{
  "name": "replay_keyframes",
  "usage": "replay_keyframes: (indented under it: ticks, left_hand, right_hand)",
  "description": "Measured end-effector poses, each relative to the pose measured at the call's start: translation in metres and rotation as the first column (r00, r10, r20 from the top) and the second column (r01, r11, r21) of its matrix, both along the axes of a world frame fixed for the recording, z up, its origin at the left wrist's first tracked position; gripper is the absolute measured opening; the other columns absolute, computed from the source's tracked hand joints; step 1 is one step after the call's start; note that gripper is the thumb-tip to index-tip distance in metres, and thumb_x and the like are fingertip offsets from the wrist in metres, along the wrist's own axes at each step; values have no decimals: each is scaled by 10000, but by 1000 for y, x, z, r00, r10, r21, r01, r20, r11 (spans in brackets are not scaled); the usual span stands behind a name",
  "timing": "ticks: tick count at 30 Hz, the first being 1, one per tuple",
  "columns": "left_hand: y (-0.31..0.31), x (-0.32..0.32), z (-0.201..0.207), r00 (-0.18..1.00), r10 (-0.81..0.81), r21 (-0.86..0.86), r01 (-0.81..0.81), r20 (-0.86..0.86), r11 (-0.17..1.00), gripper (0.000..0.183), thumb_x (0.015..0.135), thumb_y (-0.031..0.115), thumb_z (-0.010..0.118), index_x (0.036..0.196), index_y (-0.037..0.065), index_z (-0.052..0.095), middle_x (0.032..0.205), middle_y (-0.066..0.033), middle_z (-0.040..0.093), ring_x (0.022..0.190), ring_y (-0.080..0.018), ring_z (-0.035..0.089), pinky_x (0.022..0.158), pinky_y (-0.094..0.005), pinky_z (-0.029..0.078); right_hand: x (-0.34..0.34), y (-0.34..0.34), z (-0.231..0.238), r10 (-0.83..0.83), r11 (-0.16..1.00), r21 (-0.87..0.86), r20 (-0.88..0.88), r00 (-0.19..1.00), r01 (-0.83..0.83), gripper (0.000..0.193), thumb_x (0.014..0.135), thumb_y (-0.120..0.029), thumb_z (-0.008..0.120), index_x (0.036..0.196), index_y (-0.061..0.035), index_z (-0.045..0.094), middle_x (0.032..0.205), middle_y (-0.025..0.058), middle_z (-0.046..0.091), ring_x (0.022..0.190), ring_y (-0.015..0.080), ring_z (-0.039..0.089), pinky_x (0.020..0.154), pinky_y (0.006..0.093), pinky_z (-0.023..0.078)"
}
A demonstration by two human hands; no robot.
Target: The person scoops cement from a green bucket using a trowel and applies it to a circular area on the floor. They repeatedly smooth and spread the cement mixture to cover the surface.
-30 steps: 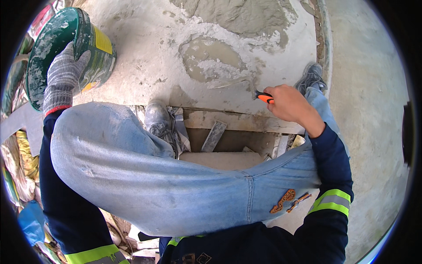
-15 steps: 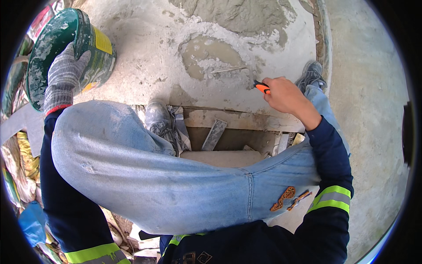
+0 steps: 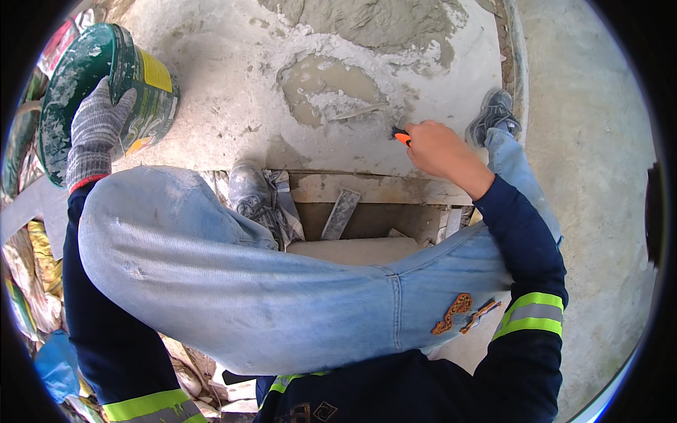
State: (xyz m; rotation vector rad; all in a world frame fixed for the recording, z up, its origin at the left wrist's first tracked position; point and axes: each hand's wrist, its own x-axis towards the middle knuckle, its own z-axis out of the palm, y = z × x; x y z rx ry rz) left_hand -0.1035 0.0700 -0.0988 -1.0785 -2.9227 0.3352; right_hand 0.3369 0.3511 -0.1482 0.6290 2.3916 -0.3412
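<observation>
My left hand (image 3: 99, 130), in a grey knitted glove with a red cuff, grips the rim of a green bucket (image 3: 151, 95) smeared with dried mortar. The bucket is tilted, its mouth turned to the left. My bare right hand (image 3: 444, 151) is closed round the orange and black handle of a trowel (image 3: 360, 111). The trowel's blade, coated in grey, lies at the near right side of a watery puddle (image 3: 303, 84) ringed with pale powder. Beyond the puddle spreads a heap of wet grey mortar (image 3: 374, 25).
My shoes (image 3: 250, 190) stand on either side of a wood-edged recess (image 3: 374, 215) with a short metal strip (image 3: 342, 213) leaning in it. Sacks and wrappers (image 3: 42, 282) are piled at the left, beside a blue plastic piece (image 3: 56, 363). A concrete floor (image 3: 578, 176) stretches along the right.
My right hand has drawn the trowel slightly to the left through the powder at the puddle's edge. The left hand still holds the bucket; the view has shifted a little.
</observation>
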Motion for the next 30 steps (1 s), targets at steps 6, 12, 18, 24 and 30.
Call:
replay_keyframes:
  ticks: [6,12,18,24,30]
  left_hand:
    - [-2,0,0,1000,10,-14,-10,13,1000,557,894,483,634,1313,120,570,1160,-168,679,1084,-342,643,961,-445,488]
    - [2,12,5,999,22,-20,-21,48,1000,578,897,495,621,1335,122,561,1158,-173,679,1092,-341,641,973,-448,481]
    - [-1,2,-1,1000,-1,-12,1,5,1000,589,888,508,627,1319,111,569,1150,-186,678,1085,-351,642,964,-450,485]
    - [1,2,-3,1000,-5,-25,4,-27,1000,580,896,491,632,1334,119,561,1178,-164,674,1100,-335,638,975,-444,483]
    - [-2,-3,-6,999,36,-55,-37,-15,998,646,881,529,627,1353,95,547,1183,-191,664,1108,-341,633,983,-441,479]
  right_hand:
    - [-6,-2,8,-43,998,41,21,999,42,181,860,-105,562,937,14,675,937,228,683,884,397,670,762,480,534]
    - [-4,-2,-11,-29,998,59,30,999,27,208,836,-122,604,995,8,639,907,247,668,893,412,649,779,503,520]
    - [-9,0,3,-31,999,42,28,999,30,227,834,-112,593,1019,15,622,907,247,667,908,415,645,781,509,517]
    - [-5,0,10,-34,999,41,28,999,33,260,841,-128,584,1056,17,599,889,233,663,886,419,643,769,510,514]
    - [-2,-27,21,68,998,1,-10,998,-68,227,846,-96,571,1032,29,607,895,227,674,853,400,662,735,495,524]
